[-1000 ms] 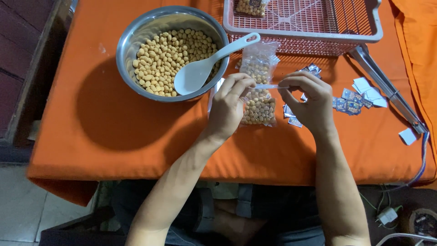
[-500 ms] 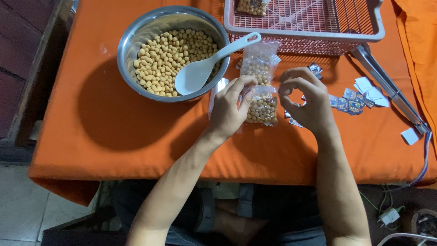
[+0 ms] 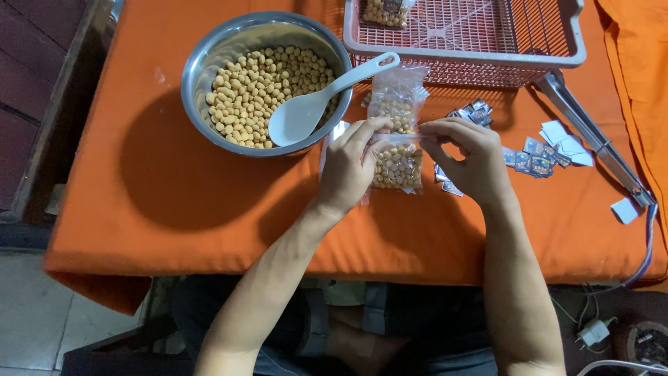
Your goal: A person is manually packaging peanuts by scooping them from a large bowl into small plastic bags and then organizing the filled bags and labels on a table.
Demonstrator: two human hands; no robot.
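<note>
orange tablecloth | left hand, right hand fingers pinching peanut bag

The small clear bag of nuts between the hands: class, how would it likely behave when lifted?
The bag of nuts probably sags; its thin film looks floppy. The loose round nuts would likely shift. Both hands, left hand and right hand, pinch its top.

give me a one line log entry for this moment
left hand + right hand: pinching top of clear bag of nuts | spoon in steel bowl

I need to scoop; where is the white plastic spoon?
The white plastic spoon lies in the round steel bowl of nuts, handle toward the pink basket.
</note>
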